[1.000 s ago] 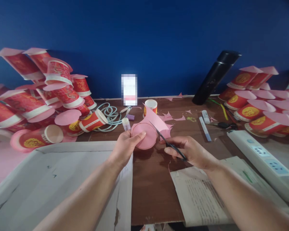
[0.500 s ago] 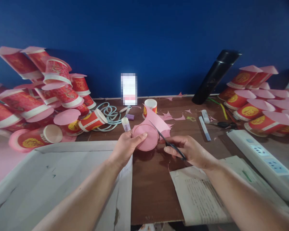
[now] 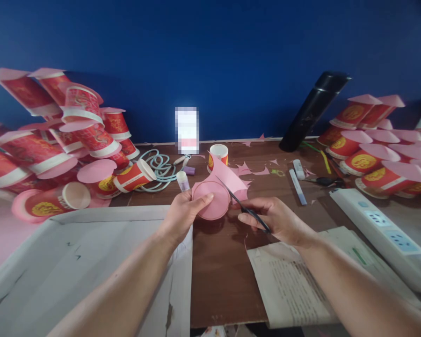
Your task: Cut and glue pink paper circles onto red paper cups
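Note:
Between the thumb and fingers of my left hand (image 3: pixel 182 213) is a sheet of pink paper (image 3: pixel 213 200), with a circle outlined on it and a pointed flap at its far right side. My right hand (image 3: pixel 275 217) is closed around the handles of dark scissors (image 3: pixel 250 214), whose blades meet the paper at the circle's right edge. Part of the blades is hidden by the paper. Just behind the paper stands a red and white paper cup (image 3: pixel 219 152). A glue stick (image 3: pixel 183 180) stands near my left hand.
Red paper cups with pink discs are piled at left (image 3: pixel 91 138) and right (image 3: pixel 372 154). Pink scraps (image 3: pixel 243 168) lie behind my hands. A black flask (image 3: pixel 314 112) leans on the blue wall. A white power strip (image 3: pixel 382 229), folded papers (image 3: pixel 294 285) and a white tray-like board (image 3: pixel 108 262) flank me.
The scissor blades have closed further along the edge of the pink circle. Both hands stay in nearly the same place.

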Motion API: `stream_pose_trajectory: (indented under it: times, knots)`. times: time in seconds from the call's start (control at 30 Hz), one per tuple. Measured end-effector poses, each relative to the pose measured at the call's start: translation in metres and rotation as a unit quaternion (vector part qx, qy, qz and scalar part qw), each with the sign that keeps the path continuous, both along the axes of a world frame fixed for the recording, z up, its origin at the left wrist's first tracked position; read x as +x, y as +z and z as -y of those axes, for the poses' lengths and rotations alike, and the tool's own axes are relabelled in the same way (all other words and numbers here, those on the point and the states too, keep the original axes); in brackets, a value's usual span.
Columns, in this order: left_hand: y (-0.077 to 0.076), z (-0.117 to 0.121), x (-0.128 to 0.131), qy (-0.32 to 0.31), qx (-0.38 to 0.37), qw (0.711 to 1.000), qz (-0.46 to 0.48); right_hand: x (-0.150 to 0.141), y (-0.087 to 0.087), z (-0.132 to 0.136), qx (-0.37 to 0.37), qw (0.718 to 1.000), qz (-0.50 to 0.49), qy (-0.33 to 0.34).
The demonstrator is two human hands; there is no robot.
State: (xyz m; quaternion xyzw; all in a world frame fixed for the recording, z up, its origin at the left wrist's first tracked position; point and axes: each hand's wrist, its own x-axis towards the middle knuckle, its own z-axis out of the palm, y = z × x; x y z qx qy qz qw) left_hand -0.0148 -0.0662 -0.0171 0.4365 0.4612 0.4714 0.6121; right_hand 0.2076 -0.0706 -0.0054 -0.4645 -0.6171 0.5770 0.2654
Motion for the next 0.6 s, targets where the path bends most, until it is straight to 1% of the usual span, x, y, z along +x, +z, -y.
stream_pose_trajectory:
  times: [0.27,0.6]
  knots:
    - [0.0011,0.0004,0.0002,0.01,-0.001,1.0,0.008,0.003,-0.0054,-0.0004,-0.01,1.0,-0.006,-0.01]
    - [0.0,-0.0008,-0.0023,0.015,-0.003,1.0,0.001,0.0024,-0.0028,0.0003,-0.017,1.0,-0.014,-0.009]
